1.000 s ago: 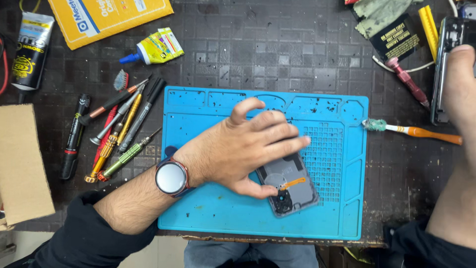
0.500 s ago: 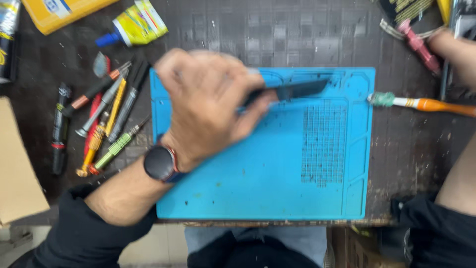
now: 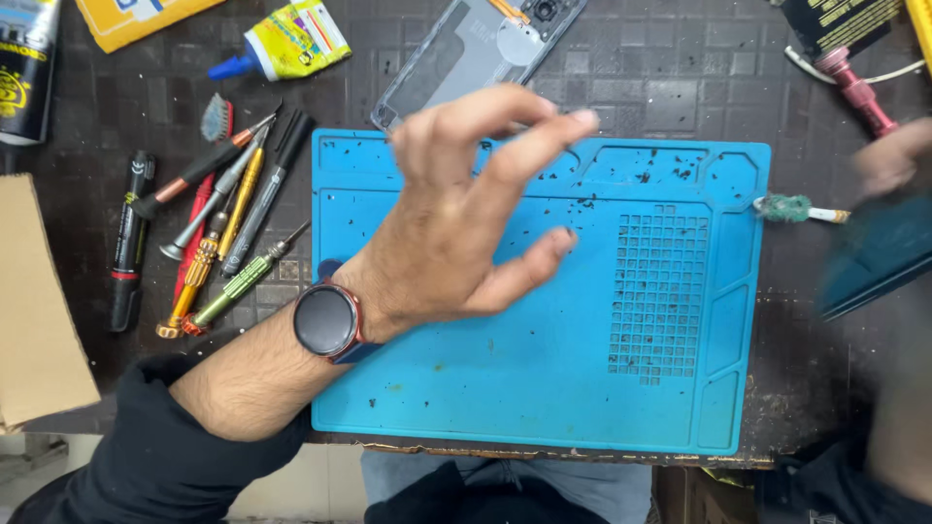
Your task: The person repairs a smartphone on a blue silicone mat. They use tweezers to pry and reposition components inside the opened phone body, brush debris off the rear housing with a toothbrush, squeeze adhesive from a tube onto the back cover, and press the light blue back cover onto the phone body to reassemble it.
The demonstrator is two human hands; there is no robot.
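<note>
My left hand hovers open, fingers spread, over the upper left of a blue work mat; a round dark watch is on its wrist. Just beyond the fingertips a grey phone back cover lies on the dark table past the mat's top edge, apart from the hand. At the right edge my right hand is blurred and seems to grip the top of a dark teal flat device held tilted beside the mat.
Several screwdrivers and small tools and a black pen lie left of the mat. A glue bottle and yellow packet sit at the top left, cardboard at far left. A small brush and a red tool lie at the right.
My left hand lifted the phone back cover off the mat, carried it up past the mat's top edge and let it go. My right hand has brought a dark flat device down beside the mat.
</note>
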